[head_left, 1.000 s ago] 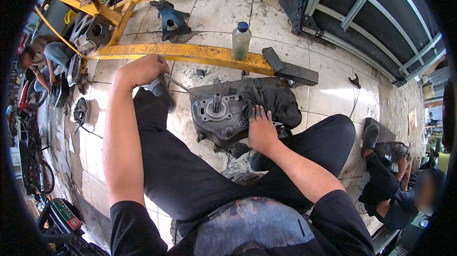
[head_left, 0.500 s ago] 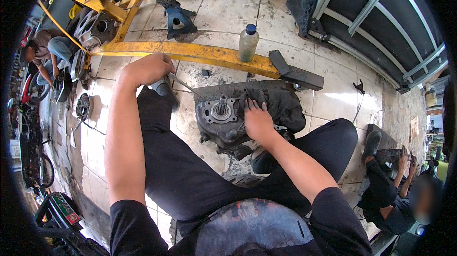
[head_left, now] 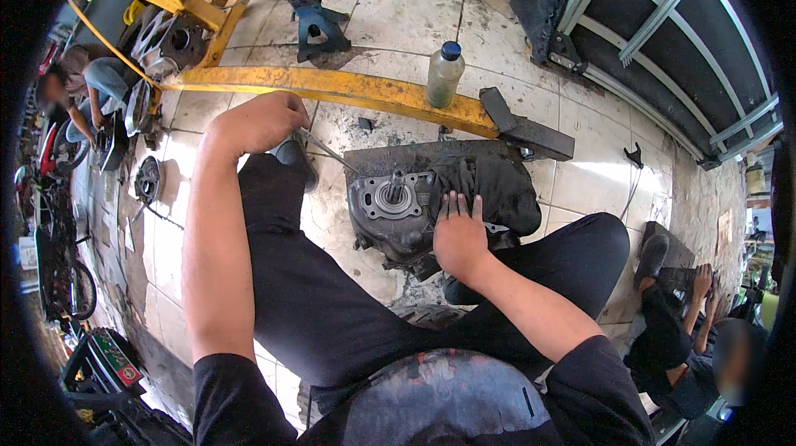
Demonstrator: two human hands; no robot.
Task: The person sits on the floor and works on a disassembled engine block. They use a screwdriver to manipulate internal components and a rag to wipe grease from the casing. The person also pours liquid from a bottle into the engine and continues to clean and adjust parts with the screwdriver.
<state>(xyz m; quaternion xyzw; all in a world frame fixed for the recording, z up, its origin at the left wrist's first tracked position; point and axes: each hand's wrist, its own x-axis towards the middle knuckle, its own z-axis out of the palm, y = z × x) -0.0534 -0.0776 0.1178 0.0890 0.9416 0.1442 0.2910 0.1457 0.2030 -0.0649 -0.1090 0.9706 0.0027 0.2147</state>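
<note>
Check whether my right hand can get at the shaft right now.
Probably yes: the shaft stands uncovered, your right hand is close by, and nothing appears to block the way.

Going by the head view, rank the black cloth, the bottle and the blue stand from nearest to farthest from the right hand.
From the right hand:
1. Black cloth, just ahead, slightly right.
2. Bottle, farther ahead.
3. Blue stand, farthest, ahead and left.
</note>
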